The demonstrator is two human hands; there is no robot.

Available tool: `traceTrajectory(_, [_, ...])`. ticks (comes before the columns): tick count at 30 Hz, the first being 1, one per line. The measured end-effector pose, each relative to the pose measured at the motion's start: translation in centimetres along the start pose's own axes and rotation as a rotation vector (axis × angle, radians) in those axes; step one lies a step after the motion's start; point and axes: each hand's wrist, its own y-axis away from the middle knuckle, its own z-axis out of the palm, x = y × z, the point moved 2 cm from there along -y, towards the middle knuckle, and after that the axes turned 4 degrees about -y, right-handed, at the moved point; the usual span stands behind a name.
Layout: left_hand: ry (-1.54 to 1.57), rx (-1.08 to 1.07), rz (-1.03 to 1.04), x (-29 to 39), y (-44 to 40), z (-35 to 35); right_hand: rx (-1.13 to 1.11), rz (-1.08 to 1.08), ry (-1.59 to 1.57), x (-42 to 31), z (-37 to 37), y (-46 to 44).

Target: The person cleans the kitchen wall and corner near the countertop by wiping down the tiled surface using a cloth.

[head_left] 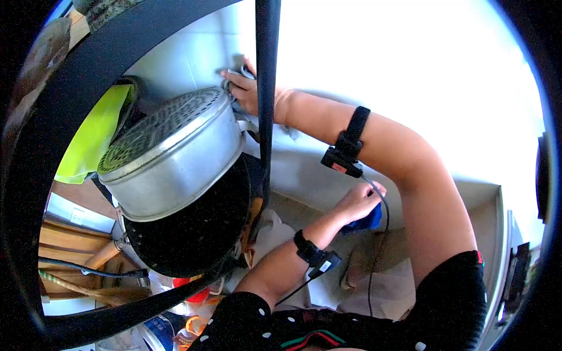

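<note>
My right hand [244, 89] reaches behind a black upright bar [266, 117] and presses a pale grey cloth [241, 72] to the white wall; the bar hides part of the wrist. Just beside it, a silver steamer pot [175, 164] with a perforated face sits tilted over a large black pan [187, 225]. Lower down, my left hand [362, 202] is closed around a dark blue, cloth-like bundle [364, 222], whose exact kind I cannot make out. Both forearms carry black straps with small cabled boxes.
A thick black frame [70, 111] curves around the left side. Inside it hangs a lime-green sheet or bag [96, 140]. Wooden boards [73, 237] and a dark cable show at lower left, above assorted clutter. A pale wall [374, 52] fills the upper right.
</note>
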Motion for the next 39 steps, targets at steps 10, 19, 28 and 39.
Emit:
traceTrajectory(10, [-0.250,-0.059,-0.083,1.6,0.4,-0.6,-0.017,-0.098,0.007,-1.9,1.3,7.2])
traceTrajectory(19, [-0.117,-0.048,0.002,0.1,0.3,0.0,-0.045,0.058,0.037,0.1,-0.8,-0.3])
traceTrajectory(28, [-0.231,-0.059,-0.054,-1.1,-0.1,-0.1,-0.060,-0.013,-0.020,-1.7,0.3,6.6])
traceTrajectory(39, [-0.228,-0.077,-0.028,0.6,0.4,-0.2,0.225,0.185,0.217,4.0,-0.1,-3.4])
